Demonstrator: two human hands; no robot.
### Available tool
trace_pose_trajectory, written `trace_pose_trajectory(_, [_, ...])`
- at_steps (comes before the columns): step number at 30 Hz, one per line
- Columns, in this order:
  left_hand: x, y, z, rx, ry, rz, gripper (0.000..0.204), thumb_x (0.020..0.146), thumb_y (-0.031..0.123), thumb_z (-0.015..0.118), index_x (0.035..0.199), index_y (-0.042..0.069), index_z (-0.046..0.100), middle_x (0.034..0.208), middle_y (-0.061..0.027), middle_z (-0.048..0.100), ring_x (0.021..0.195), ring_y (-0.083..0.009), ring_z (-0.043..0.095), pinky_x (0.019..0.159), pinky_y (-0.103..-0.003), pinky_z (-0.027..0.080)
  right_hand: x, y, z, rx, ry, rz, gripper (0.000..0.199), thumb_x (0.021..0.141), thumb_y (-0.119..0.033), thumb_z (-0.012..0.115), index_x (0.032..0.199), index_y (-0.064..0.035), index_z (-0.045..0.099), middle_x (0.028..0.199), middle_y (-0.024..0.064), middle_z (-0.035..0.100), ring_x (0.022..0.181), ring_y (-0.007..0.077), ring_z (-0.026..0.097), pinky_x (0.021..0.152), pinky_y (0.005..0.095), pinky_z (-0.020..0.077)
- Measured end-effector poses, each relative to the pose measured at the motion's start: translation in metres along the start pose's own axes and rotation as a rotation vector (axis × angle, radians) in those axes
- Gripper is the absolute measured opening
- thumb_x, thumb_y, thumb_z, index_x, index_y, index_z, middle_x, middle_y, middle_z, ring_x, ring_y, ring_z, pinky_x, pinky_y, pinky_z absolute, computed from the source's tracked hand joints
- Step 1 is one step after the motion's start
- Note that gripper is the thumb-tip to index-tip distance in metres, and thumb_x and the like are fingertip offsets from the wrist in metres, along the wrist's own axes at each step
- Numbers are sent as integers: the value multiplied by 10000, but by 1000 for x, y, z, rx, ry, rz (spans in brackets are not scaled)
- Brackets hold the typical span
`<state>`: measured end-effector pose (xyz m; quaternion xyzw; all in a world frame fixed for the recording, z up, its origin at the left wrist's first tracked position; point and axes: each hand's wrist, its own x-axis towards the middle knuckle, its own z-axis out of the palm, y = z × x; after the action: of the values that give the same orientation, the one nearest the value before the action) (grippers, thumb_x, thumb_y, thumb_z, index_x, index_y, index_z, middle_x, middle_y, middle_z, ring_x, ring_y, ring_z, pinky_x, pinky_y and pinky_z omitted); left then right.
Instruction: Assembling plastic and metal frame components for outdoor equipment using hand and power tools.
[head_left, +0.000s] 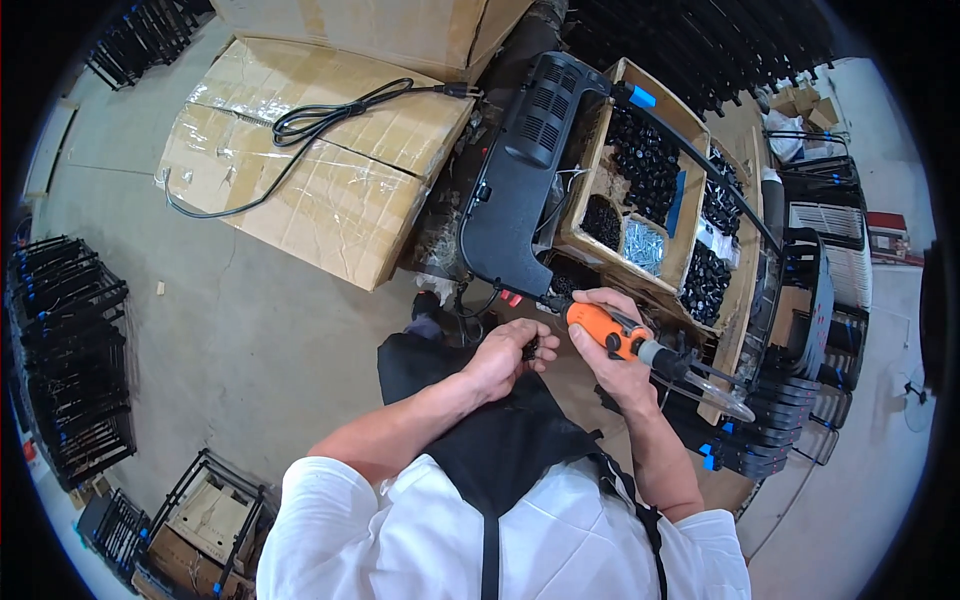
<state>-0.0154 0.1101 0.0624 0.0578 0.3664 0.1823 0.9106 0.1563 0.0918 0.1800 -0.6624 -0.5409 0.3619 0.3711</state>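
Note:
My right hand [622,376] is wrapped round an orange screwdriver [602,326], apparently air-driven, with a grey collar and a clear hose [735,404] trailing from its rear. The driver's dark nose points left, beside the lower end of a black moulded part [505,205] with slotted vents; whether they touch I cannot tell. Just left of the driver, my left hand [497,362] is closed, its fingers curled on small black pieces [530,350] that are mostly hidden. Below it hangs my black apron [500,440].
A partitioned wooden box [572,225] of black fittings and silvery screws [643,246] stands beyond the driver. A taped carton [300,225] carries a coiled black power cord [305,125]. Stacked black frames [70,350] stand left; black frame parts [775,430] crowd the right.

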Motion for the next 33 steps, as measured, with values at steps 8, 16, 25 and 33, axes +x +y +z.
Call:
trace_pose_trajectory(8, [-1,-7,-28,174,-110,96,300,1147,287,484,1193,54,668,964,-5,656,827,-119,606,731,-293,504,10,-6,4,-73,-97,-11,313,884,-85,799,1168,-75,667,1214,109,747,1054,214,732,946,351,578])
trace_pose_trajectory(16, [-17,13,-23,159,-63,80,284,1122,187,523,1290,4,660,1022,-25,688,821,-112,603,704,-252,494,9,4,-3,111,-179,37,360,938,-153,762,1280,-60,700,1207,79,724,1079,165,698,948,315,556])
trace_pose_trajectory(25, [18,20,-64,-37,-50,5,318,1089,272,607,1293,29,632,1092,-40,712,803,-105,618,680,-241,501,-17,-14,-15,322,-14,-126,434,868,-96,765,1275,-67,620,1102,108,723,1017,237,722,930,370,574])
trace_pose_trajectory(33, [19,28,-33,-182,-87,-25,358,1112,226,540,1388,0,568,1266,-109,658,1003,-170,621,832,-282,524,-37,2,-7,434,60,-158,409,860,-88,774,1242,-42,638,1136,86,710,1059,221,699,961,367,551])
